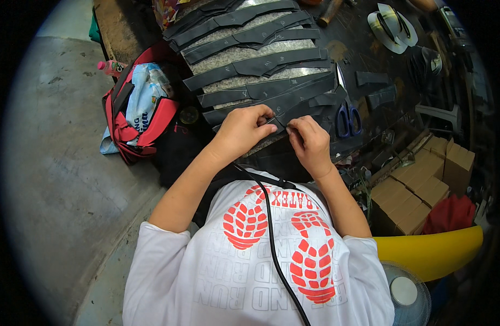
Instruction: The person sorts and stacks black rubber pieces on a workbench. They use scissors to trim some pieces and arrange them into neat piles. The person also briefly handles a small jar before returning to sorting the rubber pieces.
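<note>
Several black, leather-like strips lie in overlapping rows on a speckled grey slab, some with small pale marks. At the near end of the rows, my left hand has its fingers curled and its thumb pressed at the edge of a black strip. My right hand pinches the same strip a little to the right, thumb against fingers. The fingers partly hide the strip. Right of the rows lies a pair of scissors with blue handles, touched by neither hand.
A red and black bag with a light blue packet sits at left, near a pink bottle. Pale sandal-like pieces and a hammer lie farther off. Cardboard boxes, a yellow curved surface and a fan stand right.
</note>
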Tool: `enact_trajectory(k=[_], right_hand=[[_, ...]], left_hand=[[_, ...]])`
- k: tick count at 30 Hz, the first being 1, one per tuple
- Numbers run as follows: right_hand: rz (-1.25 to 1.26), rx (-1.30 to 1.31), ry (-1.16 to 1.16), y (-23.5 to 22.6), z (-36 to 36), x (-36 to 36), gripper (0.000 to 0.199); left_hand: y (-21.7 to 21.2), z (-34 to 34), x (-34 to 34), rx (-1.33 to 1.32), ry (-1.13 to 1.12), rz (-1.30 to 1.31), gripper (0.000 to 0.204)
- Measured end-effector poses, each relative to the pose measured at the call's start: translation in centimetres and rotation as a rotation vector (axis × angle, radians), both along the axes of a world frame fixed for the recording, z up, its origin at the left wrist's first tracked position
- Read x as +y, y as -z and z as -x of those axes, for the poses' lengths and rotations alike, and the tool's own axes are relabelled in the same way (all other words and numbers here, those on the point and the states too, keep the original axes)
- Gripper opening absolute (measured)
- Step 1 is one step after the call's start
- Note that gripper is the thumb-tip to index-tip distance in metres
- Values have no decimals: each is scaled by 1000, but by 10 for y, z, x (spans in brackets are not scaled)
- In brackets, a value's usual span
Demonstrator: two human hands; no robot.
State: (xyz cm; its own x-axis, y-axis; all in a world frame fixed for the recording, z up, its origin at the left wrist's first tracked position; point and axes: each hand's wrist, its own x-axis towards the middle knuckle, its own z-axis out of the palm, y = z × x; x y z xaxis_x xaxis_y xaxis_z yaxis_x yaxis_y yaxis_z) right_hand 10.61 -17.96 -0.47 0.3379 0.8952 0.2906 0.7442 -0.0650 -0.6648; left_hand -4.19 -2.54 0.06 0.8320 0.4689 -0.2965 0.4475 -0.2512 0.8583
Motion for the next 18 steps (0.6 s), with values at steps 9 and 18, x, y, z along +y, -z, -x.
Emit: enact_trajectory(k=[9,18], right_hand=[[22,158,-15,-5,-1,2,20],[48,183,121,-5,-5,-7,8]], left_hand=[[1,-3,1,6,-74,535,29],[-6,-10,1,-67,-27,756,30]])
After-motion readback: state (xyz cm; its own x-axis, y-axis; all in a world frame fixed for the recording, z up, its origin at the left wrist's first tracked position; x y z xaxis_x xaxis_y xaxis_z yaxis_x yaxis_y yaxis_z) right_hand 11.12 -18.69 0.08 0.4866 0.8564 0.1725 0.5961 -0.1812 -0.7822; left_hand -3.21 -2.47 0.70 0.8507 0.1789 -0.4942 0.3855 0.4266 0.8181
